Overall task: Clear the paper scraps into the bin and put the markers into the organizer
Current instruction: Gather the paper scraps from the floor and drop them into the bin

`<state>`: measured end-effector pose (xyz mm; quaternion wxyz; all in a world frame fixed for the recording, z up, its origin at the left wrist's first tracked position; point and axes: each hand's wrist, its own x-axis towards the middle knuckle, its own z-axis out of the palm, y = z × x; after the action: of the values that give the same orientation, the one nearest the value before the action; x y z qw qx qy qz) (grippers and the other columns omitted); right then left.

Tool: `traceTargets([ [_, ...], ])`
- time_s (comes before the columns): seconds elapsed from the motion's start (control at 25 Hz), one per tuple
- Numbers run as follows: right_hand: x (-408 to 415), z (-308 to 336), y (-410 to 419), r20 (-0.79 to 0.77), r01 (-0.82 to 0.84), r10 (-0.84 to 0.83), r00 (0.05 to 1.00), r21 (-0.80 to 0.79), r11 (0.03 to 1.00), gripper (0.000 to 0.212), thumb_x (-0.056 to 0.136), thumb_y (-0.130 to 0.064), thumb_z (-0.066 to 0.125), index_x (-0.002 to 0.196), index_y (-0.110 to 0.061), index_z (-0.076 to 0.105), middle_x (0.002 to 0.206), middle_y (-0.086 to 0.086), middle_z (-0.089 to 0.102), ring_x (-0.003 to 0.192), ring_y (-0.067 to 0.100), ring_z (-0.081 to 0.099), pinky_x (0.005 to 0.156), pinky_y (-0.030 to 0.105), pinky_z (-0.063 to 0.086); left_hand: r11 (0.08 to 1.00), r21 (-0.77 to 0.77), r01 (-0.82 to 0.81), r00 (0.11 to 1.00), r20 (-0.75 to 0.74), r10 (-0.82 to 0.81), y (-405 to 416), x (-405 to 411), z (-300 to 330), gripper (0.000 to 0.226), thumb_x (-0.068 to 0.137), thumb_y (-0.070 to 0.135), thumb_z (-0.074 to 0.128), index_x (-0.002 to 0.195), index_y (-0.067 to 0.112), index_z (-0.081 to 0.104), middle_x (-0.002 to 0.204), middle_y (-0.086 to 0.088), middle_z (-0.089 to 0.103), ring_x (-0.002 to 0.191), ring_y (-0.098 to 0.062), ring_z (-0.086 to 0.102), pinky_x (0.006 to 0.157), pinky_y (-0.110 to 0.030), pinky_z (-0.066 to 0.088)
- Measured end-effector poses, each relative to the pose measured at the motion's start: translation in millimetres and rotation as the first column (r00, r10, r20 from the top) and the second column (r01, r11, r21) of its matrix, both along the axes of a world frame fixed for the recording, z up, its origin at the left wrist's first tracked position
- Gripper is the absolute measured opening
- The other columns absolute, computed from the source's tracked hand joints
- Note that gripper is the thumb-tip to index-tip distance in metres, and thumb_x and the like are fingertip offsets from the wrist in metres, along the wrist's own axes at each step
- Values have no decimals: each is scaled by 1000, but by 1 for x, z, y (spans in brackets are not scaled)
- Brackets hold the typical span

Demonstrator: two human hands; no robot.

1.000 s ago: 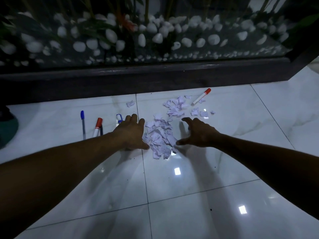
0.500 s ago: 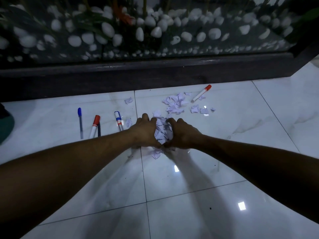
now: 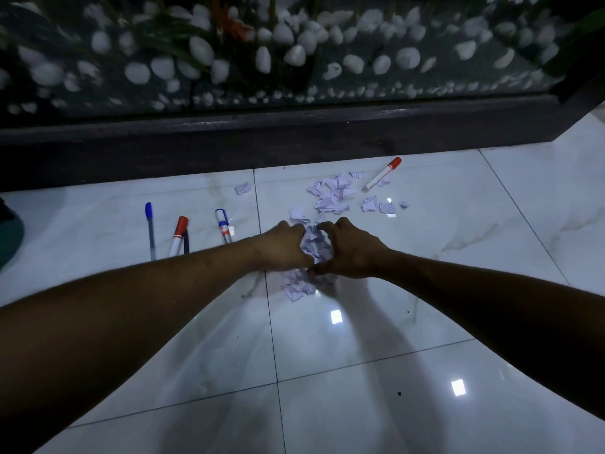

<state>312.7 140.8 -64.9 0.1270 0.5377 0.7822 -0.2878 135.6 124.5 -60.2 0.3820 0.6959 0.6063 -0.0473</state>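
My left hand (image 3: 281, 249) and my right hand (image 3: 352, 250) press together around a bunch of white paper scraps (image 3: 314, 244) on the glossy tiled floor. A few scraps (image 3: 298, 290) lie loose just below my hands. More scraps (image 3: 330, 194) are scattered farther away. A red-capped marker (image 3: 381, 174) lies at the far right of them. To the left lie a blue pen (image 3: 150, 229), a red-capped marker (image 3: 178, 235) with a dark pen beside it, and a blue-capped marker (image 3: 223, 226). No organizer is in view.
A dark wooden ledge (image 3: 294, 132) runs across the far side, with glass, white pebbles and plants behind it. A dark green object (image 3: 8, 240) shows at the left edge. White tiles (image 3: 360, 371) stretch toward me.
My hands, apart on either side of the scrap pile a second ago, have swept inward and closed together on a bunch of scraps. A few pieces have dropped below them.
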Motion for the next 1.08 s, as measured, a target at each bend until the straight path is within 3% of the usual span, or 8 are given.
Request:
traceTargets([
  [0.12,-1,2,-4,60,-70,69,996,12,997,112,61,-74,75,150,-28,26,143,8,39,122,31,54,93,42,48,994,52,94,995,-15,-94,-5,2,3,79,84,45,71,146,14,33,138,-14,40,124,-27,46,91,-29,43],
  [0.32,0,1,-16,172,-171,167,971,9,985,133,48,-80,77,154,-33,13,147,8,31,130,31,45,93,44,47,986,-20,165,940,-299,-164,-11,-15,-3,135,59,71,79,156,19,0,151,-18,16,137,-37,34,109,-43,42],
  [0.48,5,-1,-18,221,-197,194,956,-6,980,140,47,-76,81,155,-32,4,146,9,27,128,32,44,92,46,49,971,-40,235,907,-349,-234,-29,-8,-17,145,56,68,82,156,23,-13,154,-20,8,136,-40,31,109,-45,41],
  [0.6,10,-11,-29,179,-124,116,977,30,992,127,53,-60,87,152,-29,14,136,10,31,116,32,52,88,43,53,974,65,218,936,-296,-190,-30,1,-25,134,61,53,88,157,22,1,146,-20,20,127,-38,43,102,-43,48],
  [0.76,6,-19,-31,-73,77,-74,995,37,996,77,73,-34,82,135,-16,40,120,12,44,99,33,60,74,33,47,976,148,160,980,-145,-138,-22,16,-29,92,74,35,84,147,18,31,134,-14,45,113,-31,57,90,-31,51],
  [0.88,-3,-18,-25,-223,192,-175,959,56,980,43,79,-25,73,112,-9,50,107,13,60,97,33,61,68,32,41,979,192,63,998,-10,-63,-18,19,-23,55,77,18,79,124,10,50,119,-13,63,106,-30,62,80,-31,48],
  [1.0,-13,-11,-23,-317,305,-310,896,-67,950,30,77,-15,72,102,-2,62,99,12,70,92,27,66,78,41,54,983,186,-10,1000,31,5,-19,17,-9,34,83,13,73,115,5,63,117,-10,67,107,-28,63,81,-21,46],
  [1.08,-21,-2,-23,-367,305,-323,872,-108,946,21,74,-10,71,91,2,67,90,16,72,85,25,68,81,45,57,982,181,-54,998,35,48,-24,10,2,24,86,11,68,110,5,68,115,-10,69,107,-27,63,68,-9,40],
])
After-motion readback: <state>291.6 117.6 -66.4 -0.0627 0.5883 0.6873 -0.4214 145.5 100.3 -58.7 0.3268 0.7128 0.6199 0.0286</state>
